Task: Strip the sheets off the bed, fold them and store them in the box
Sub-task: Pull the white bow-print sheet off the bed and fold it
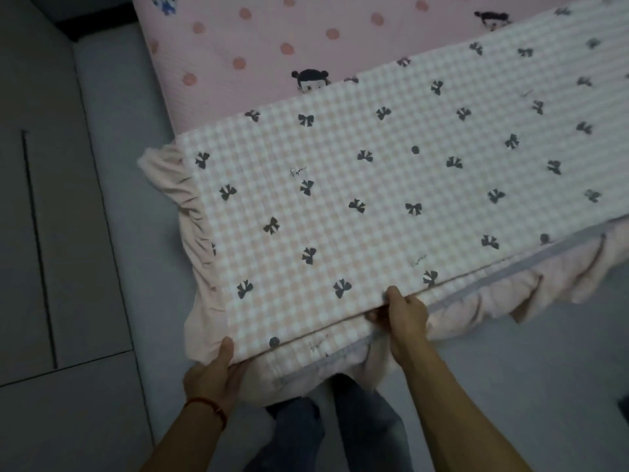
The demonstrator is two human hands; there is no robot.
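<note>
Gingham sheet (pixel 357 206) lies folded on the bed (pixel 238 46), left hand (pixel 212 373) and right hand (pixel 405 318) pinching its near edge to align layers.

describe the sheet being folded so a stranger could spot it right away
Start at the bed's pink polka-dot cover. Lying across its near end, held by the left hand and right hand, is the checked sheet. Unlike the cover, it has small dark bows and a ruffled pink edge.

Small cursive script marks are printed at intervals on the checked sheet (pixel 374 185). The script is too small and blurred to be read. No other text, number or label can be made out.
</note>
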